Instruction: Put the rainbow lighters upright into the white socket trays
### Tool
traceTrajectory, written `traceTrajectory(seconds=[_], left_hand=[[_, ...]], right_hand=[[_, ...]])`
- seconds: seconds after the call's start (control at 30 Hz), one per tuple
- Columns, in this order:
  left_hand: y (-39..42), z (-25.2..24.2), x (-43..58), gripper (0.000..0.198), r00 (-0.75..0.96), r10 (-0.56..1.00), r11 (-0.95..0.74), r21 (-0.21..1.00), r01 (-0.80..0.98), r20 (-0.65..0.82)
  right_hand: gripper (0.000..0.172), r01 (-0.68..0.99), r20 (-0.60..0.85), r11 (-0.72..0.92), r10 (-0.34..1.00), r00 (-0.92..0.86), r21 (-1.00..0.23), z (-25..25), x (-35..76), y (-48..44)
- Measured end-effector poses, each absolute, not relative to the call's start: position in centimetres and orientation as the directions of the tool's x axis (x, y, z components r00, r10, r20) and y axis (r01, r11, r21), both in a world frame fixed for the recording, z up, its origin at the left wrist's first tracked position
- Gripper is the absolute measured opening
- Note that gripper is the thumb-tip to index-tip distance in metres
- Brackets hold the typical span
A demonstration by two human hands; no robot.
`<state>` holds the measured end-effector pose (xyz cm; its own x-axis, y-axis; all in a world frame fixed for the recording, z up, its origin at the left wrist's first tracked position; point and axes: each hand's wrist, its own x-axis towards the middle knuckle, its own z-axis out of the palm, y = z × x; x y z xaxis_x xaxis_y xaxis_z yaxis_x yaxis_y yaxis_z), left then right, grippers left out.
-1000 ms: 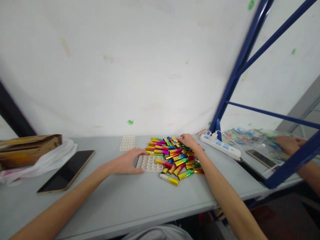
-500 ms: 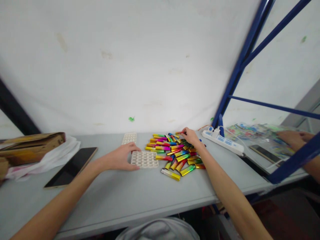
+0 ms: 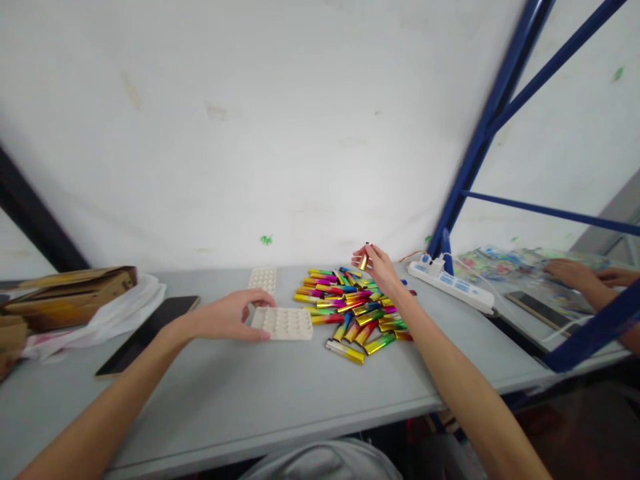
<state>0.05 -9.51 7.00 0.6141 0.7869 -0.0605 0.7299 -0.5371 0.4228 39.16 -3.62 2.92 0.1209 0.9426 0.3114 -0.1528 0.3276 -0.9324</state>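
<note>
A pile of shiny rainbow-coloured lighters [image 3: 353, 307] lies on the grey table [image 3: 260, 393]. My right hand [image 3: 377, 264] is raised just above the pile's far side, fingers pinched on one gold lighter [image 3: 364, 261]. My left hand [image 3: 227, 315] grips the left end of a white tray with round holes [image 3: 285, 323], which lies flat beside the pile. A second white tray [image 3: 263, 279] rests further back near the wall.
A dark tablet [image 3: 150, 330], a cardboard box [image 3: 70, 293] and white plastic wrap [image 3: 107, 313] sit at the left. A white power strip [image 3: 450, 285] lies right of the pile. Blue frame bars [image 3: 480, 127] rise at the right, where another person's hands [image 3: 575, 275] work over a phone.
My right hand lifted out of the pile with one gold lighter pinched in it. My left hand slid the white tray leftward, away from the pile.
</note>
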Motion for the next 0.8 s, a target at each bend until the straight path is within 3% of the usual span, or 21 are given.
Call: traceTrajectory(seconds=[0.2, 0.33, 0.57, 0.8], left_hand=[[-10.6, 5.6, 2.2, 0.059, 0.598, 0.794, -0.538, 0.327, 0.777, -0.112], [-10.6, 3.7, 4.0, 0.062, 0.681, 0.732, -0.647, 0.345, 0.68, 0.03], [-11.0, 0.5, 6.9, 0.07, 0.641, 0.744, -0.658, 0.368, 0.657, 0.187], [-10.9, 0.0, 7.3, 0.079, 0.572, 0.799, -0.6, 0.307, 0.739, 0.186]], right_hand=[[0.052, -0.19, 0.307, 0.289, 0.949, -0.072, -0.938, 3.5, 35.5, -5.8], [0.052, -0.108, 0.276, 0.263, 0.952, -0.129, -0.959, 3.5, 32.7, -7.2], [0.056, 0.163, 0.355, 0.362, 0.932, -0.07, -0.918, 1.9, 30.0, -8.7], [0.044, 0.372, 0.427, 0.387, 0.904, 0.027, -0.844, 1.3, 29.9, -8.6]])
